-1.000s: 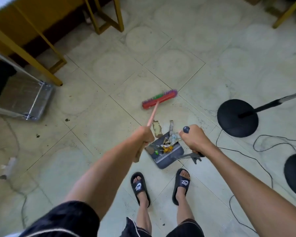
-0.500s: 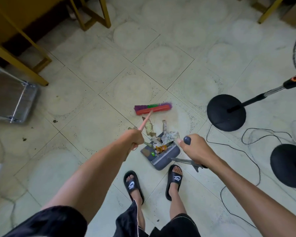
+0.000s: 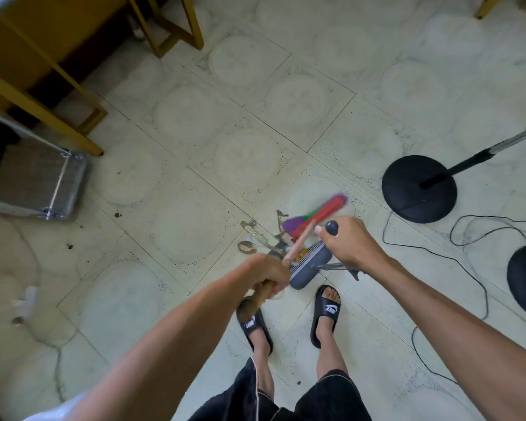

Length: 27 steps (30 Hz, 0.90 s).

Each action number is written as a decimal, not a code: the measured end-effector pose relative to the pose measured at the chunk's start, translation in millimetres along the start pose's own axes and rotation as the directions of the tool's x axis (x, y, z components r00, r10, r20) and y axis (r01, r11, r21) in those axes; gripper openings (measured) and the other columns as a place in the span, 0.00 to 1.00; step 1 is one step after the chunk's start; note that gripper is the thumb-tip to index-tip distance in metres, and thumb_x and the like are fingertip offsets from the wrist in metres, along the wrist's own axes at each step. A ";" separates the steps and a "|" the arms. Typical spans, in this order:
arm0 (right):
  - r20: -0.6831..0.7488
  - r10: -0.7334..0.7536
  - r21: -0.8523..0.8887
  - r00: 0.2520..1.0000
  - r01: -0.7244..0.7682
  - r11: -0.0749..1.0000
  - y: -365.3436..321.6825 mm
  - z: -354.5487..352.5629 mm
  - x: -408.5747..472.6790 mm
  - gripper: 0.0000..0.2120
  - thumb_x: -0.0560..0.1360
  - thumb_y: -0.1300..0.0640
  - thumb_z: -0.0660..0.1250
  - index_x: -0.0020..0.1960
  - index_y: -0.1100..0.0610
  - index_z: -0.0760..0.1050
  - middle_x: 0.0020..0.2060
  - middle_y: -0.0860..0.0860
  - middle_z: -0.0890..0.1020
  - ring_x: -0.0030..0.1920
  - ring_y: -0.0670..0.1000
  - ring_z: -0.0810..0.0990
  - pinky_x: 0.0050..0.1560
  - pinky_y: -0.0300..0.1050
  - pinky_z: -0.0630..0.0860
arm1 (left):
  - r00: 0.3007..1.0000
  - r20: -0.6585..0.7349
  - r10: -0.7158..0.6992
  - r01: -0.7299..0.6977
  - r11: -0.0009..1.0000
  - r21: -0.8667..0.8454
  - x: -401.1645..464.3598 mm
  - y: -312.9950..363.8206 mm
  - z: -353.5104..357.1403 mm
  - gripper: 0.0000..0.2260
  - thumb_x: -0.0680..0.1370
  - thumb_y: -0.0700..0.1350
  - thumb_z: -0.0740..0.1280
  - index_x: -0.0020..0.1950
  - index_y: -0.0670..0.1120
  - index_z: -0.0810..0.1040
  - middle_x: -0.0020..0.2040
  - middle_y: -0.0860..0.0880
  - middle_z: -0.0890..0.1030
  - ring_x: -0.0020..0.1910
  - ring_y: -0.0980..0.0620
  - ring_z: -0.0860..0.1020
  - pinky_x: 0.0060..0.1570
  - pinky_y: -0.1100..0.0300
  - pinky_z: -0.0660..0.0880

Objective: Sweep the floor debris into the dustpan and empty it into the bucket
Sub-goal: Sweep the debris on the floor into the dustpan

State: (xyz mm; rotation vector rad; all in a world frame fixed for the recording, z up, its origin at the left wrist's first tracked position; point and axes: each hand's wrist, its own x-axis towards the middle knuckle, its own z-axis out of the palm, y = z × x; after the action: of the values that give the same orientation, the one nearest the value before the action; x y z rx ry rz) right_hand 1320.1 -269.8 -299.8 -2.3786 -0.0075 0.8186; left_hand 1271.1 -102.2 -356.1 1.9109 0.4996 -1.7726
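Shown mid-stroke, the left hand [image 3: 266,273] is closed around the pink broom handle [image 3: 298,243], and the right hand [image 3: 348,243] is closed around the dark knobbed dustpan handle [image 3: 331,227]. The broom head [image 3: 318,212], red-backed with purple and green bristles, is motion-blurred and lies at the far side of the grey dustpan [image 3: 308,267], close above its mouth. The dustpan rests on the tiled floor [image 3: 249,159] just ahead of the person's sandals [image 3: 325,314], its comb-toothed edge facing the debris [image 3: 281,238]. Some scraps already sit at or within the mouth; a few paper pieces [image 3: 249,238] lie loose on the floor just to the left of the pan, apart from it. The bucket is not in view.

Judged from this, the sweeping step is partly done. To do it well, the pan's lip should be held flat against the tile so light scraps do not slip beneath it, and the broom should be drawn toward the pan in short, low strokes. The stray pieces to the left call for a stroke angled sideways toward the mouth. Fast strokes risk flicking paper over the pan's back wall. The black cable [image 3: 456,241] and fan bases [image 3: 419,189] to the right are best kept clear of the broom.
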 end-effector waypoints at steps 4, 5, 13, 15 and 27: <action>0.004 0.003 -0.034 1.000 -0.002 0.999 -9.0 -0.4 1.4 0.18 0.80 0.54 0.63 0.31 0.55 0.69 0.27 0.49 0.72 0.26 0.49 0.70 0.25 0.40 0.64 | 0.999 -0.034 -0.034 0.030 0.993 -0.115 -36.5 -24.0 4.2 0.05 0.76 0.37 0.59 0.44 0.37 0.73 0.29 0.47 0.73 0.20 0.53 0.69 0.24 0.63 0.71; 0.029 0.017 -0.043 0.999 -0.015 0.999 -10.2 -2.7 0.6 0.20 0.80 0.55 0.63 0.30 0.53 0.66 0.27 0.49 0.70 0.25 0.48 0.68 0.25 0.41 0.62 | 0.997 -0.074 -0.019 0.009 0.992 -0.124 -48.8 -29.2 -1.9 0.07 0.77 0.37 0.58 0.39 0.39 0.72 0.28 0.48 0.72 0.18 0.55 0.68 0.20 0.66 0.69; 0.114 0.040 -0.112 0.993 -0.027 0.993 -2.8 -16.0 -7.5 0.23 0.78 0.54 0.64 0.28 0.54 0.58 0.23 0.48 0.63 0.26 0.51 0.61 0.30 0.44 0.58 | 0.953 -0.304 0.003 -0.062 0.981 -0.182 -63.3 -50.0 -44.7 0.05 0.78 0.38 0.58 0.47 0.39 0.71 0.27 0.49 0.71 0.19 0.55 0.68 0.21 0.63 0.69; 0.091 0.039 -0.141 0.995 -0.026 0.990 6.3 -18.9 -14.3 0.21 0.77 0.56 0.63 0.29 0.55 0.59 0.25 0.49 0.63 0.27 0.51 0.61 0.30 0.45 0.58 | 0.942 -0.336 0.015 -0.088 0.975 -0.202 -54.9 -43.7 -51.9 0.06 0.77 0.38 0.57 0.52 0.39 0.71 0.27 0.49 0.72 0.19 0.55 0.68 0.21 0.64 0.69; 0.072 -0.006 -0.401 0.997 0.035 0.915 62.4 -74.4 10.5 0.20 0.78 0.54 0.64 0.30 0.57 0.63 0.26 0.52 0.69 0.26 0.51 0.65 0.27 0.44 0.59 | 0.965 -0.261 -0.035 -0.098 0.873 -0.477 -22.3 14.9 -16.3 0.06 0.74 0.36 0.57 0.49 0.40 0.71 0.30 0.48 0.73 0.22 0.54 0.69 0.24 0.64 0.69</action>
State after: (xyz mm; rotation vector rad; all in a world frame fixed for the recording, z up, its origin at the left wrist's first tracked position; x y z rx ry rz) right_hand 1358.6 -359.4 -294.3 -2.7250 -0.2527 0.9655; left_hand 1290.9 -103.8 -331.7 1.7704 0.9088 -1.2173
